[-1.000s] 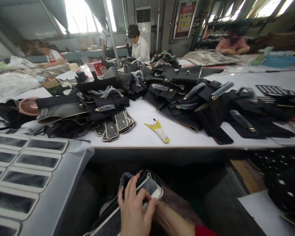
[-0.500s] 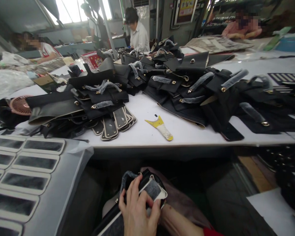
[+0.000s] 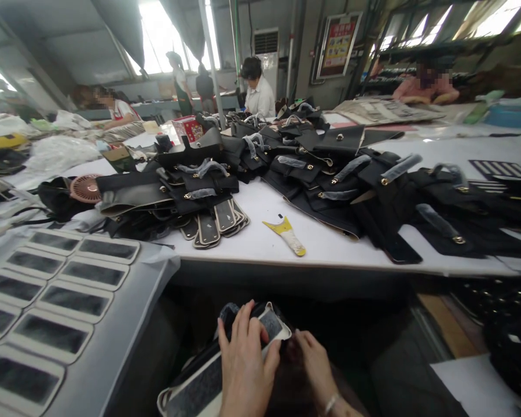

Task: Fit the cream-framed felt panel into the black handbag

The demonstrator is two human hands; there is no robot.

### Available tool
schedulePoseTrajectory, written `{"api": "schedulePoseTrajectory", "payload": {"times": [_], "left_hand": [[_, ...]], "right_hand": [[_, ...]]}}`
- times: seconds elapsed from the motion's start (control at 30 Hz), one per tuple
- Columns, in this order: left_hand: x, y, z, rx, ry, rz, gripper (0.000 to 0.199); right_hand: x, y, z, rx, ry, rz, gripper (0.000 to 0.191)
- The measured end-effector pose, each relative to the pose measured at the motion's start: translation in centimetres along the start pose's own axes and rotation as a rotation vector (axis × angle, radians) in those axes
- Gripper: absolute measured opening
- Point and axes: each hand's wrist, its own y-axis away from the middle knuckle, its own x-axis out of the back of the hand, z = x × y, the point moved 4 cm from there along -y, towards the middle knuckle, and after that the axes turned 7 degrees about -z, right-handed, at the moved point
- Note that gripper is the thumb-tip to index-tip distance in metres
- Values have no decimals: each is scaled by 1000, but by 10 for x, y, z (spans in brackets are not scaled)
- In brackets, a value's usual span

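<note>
On my lap rests a black bag (image 3: 203, 354) with a plastic-wrapped handle (image 3: 228, 313). A dark panel with a cream border (image 3: 202, 377) lies lengthwise over it, its near end slightly raised. My left hand (image 3: 248, 359) grips the panel across its middle, thumb near the far right corner and fingers over the far side. Just right of that corner is my right hand (image 3: 316, 360), its fingers curled together by the bag's dark edge. What those fingertips hold, if anything, is hidden in the shadow.
Rows of cream-edged panels (image 3: 76, 302) lie on a sheet at left. On the white table are a yellow-and-white tool (image 3: 290, 234), stacked panels (image 3: 226, 215), black bags (image 3: 312, 188) and a pink fan (image 3: 85, 188). Several people work further back.
My right hand has come out from beneath the bag to its right side. The left hand keeps its grip, and more of the panel's near end shows. The view has tilted up and turned left.
</note>
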Motion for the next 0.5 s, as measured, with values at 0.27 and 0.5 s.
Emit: {"api": "schedulePoseTrajectory", "payload": {"times": [0.27, 0.5], "left_hand": [[21, 19, 10, -4, 125, 197, 6], [17, 47, -4, 33, 165, 237, 12]], "right_hand": [[10, 78, -57, 989, 758, 149, 49], [-23, 79, -76, 1208, 1041, 252, 46]]}}
